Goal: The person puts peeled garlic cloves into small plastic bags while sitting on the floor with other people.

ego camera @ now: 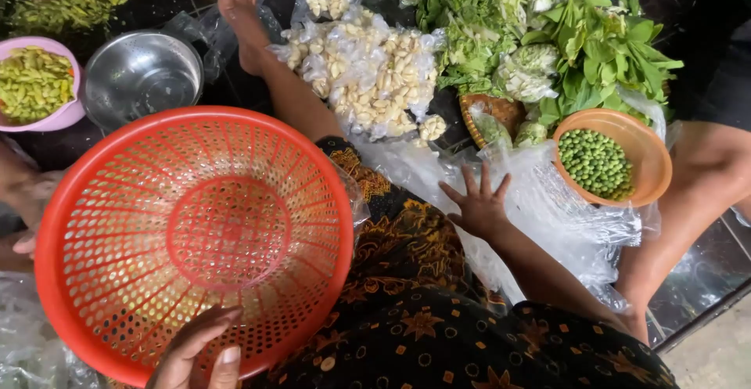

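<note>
Lower left of the frame: a red perforated plastic basket fills the view, tilted so its inside faces the camera. The left hand holds its near rim at the bottom edge, thumb over the lip, its grip pinching the rim. The basket looks light and fairly stiff, the mesh wall likely to flex a little; the thick rim looks like the soundest place to take hold. The right hand, at centre right, lies flat with fingers spread on clear plastic sheeting, holding nothing. Nearby sit an orange bowl of green peas, bagged pale peeled cloves, leafy greens and a steel bowl.
</note>
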